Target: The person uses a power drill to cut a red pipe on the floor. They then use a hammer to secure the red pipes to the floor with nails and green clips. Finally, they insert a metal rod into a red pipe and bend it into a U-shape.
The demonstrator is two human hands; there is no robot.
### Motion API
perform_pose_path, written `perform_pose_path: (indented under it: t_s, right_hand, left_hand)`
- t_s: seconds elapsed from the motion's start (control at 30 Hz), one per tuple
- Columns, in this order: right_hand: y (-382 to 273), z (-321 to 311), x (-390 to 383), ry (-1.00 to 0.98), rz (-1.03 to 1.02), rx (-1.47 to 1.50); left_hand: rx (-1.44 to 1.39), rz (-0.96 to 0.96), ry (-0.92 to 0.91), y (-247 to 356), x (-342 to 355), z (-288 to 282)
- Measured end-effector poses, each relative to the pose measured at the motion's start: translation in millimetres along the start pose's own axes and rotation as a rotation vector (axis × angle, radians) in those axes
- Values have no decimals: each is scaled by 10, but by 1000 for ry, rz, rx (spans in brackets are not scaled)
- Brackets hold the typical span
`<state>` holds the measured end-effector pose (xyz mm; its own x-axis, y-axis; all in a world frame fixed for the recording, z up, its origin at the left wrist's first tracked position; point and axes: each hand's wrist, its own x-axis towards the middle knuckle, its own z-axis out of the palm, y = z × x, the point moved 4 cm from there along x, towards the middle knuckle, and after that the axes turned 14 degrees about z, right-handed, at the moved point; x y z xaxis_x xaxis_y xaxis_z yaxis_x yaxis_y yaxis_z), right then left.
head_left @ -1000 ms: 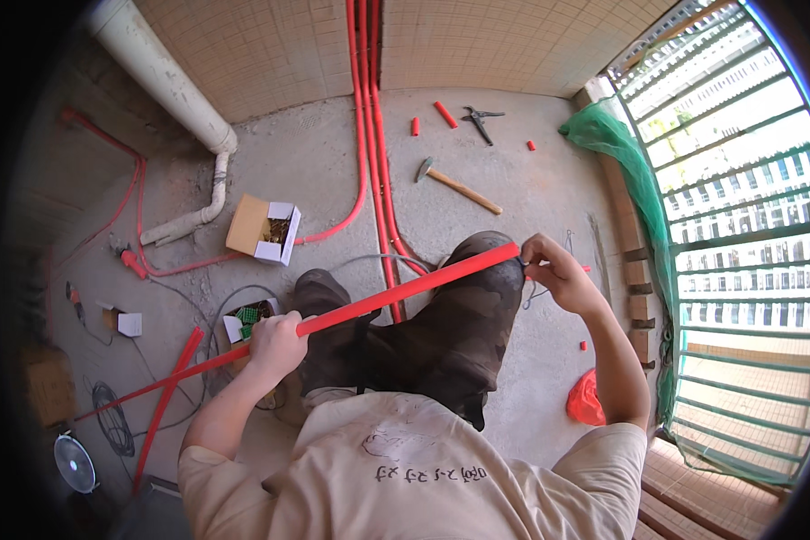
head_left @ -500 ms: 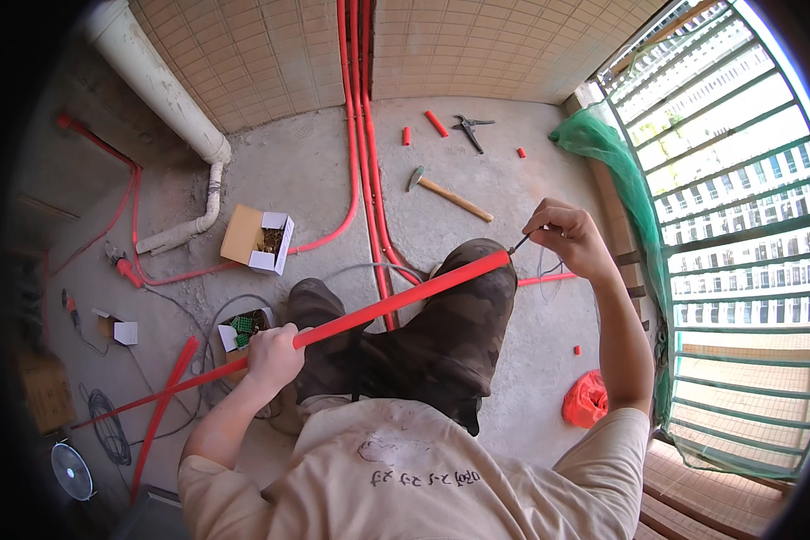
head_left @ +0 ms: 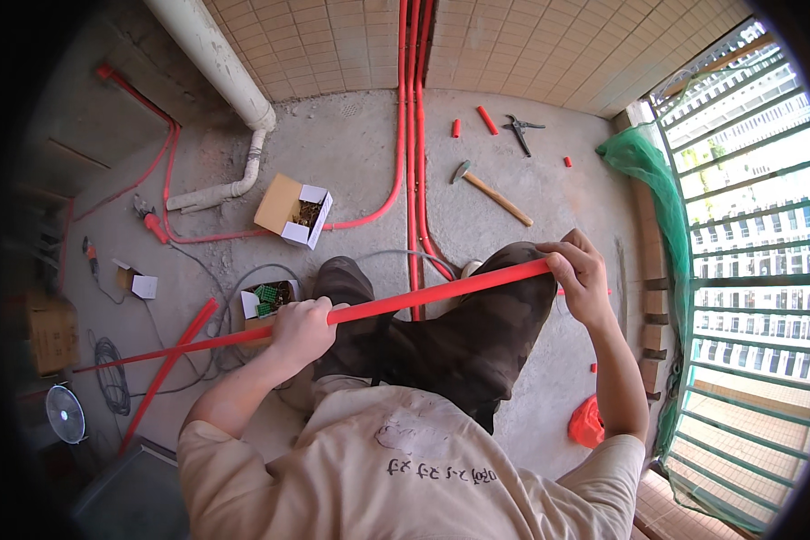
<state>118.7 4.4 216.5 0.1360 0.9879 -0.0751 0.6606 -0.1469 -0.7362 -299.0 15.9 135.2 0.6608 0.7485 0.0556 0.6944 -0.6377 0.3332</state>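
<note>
A long red plastic conduit pipe (head_left: 441,292) slants across my thighs, its far end running off to the lower left. My left hand (head_left: 304,329) is closed around it in front of my left knee. At the pipe's right end, beside my right knee, my right hand (head_left: 582,273) pinches the tip between thumb and fingers. The opening of the pipe is hidden by those fingers, and the dark thin rod seen there earlier does not show now.
Ahead lie a hammer (head_left: 492,193), pliers-like cutters (head_left: 521,135) and short red pipe pieces (head_left: 487,121). Fixed red pipes (head_left: 411,162) run to the wall. Open boxes (head_left: 295,212) of small parts, a power tool (head_left: 150,219), cables (head_left: 110,378) and a fan (head_left: 66,414) stand left; green netting (head_left: 661,184) right.
My right hand has come onto the pipe's end, and the dark rod it pinched there is out of sight. My left hand keeps its hold. The whole view has shifted slightly.
</note>
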Motion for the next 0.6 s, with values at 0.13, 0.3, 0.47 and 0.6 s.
perform_pose_path:
  t_s: [0.13, 0.3, 0.47, 0.6]
  right_hand:
    - [-68, 5, 63, 66, -271, 24]
    - [-166, -193, 178, 193, -220, -275]
    - [-731, -43, 349, 44, -558, -614]
    - [105, -131, 933, -178, -202, -806]
  left_hand:
    - [16, -4, -10, 110, 73, -62]
    - [71, -55, -27, 230, 376, -214]
    - [-13, -17, -53, 547, 1212, -67]
    - [-883, -56, -243, 498, 1966, 278]
